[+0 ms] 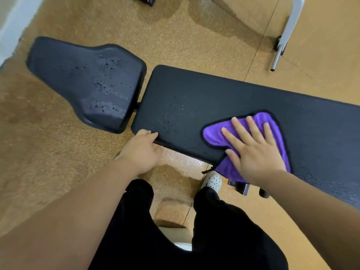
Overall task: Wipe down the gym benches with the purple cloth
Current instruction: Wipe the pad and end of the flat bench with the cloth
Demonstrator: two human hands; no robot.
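Note:
A black padded gym bench runs across the view: a long back pad (pixel 214 98) on the right and a separate seat pad (pixel 81 78) on the left, both speckled with water droplets. The purple cloth (pixel 213 136) with a black hem lies on the near edge of the long pad, partly hanging over it. My right hand (pixel 253 149) presses flat on the cloth with fingers spread. My left hand (pixel 143 148) grips the near left corner of the long pad, thumb on top.
Orange speckled floor (pixel 48 152) surrounds the bench, with damp patches. A white and chrome machine leg (pixel 282 41) stands at the back right. A white wall (pixel 11 20) runs along the left. My black trousers and a white shoe (pixel 213 181) are below the bench.

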